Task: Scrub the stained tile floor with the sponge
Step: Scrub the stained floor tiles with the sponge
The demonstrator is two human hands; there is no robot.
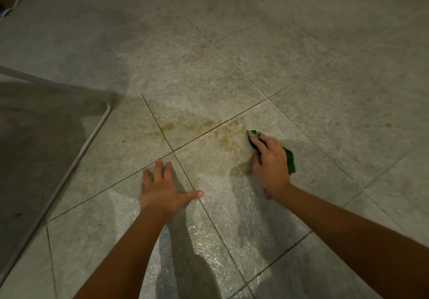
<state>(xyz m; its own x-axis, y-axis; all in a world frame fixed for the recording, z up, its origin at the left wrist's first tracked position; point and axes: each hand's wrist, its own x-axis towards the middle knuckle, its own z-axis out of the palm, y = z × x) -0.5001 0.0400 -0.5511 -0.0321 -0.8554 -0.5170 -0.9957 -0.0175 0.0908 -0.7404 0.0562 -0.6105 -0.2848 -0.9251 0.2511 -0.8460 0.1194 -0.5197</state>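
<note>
The green sponge (290, 163) lies on the floor (301, 78), just right of a brown stain (222, 136). The right hand (270, 161) is on top of it, fingers curled around it and pushing it down on the tile. The left hand (162, 187) lies flat on the floor, fingers spread apart, near where four tiles meet. The floor between the arms looks wet and shiny. A grey metal frame (92, 133) sits by the floor's left edge.
</note>
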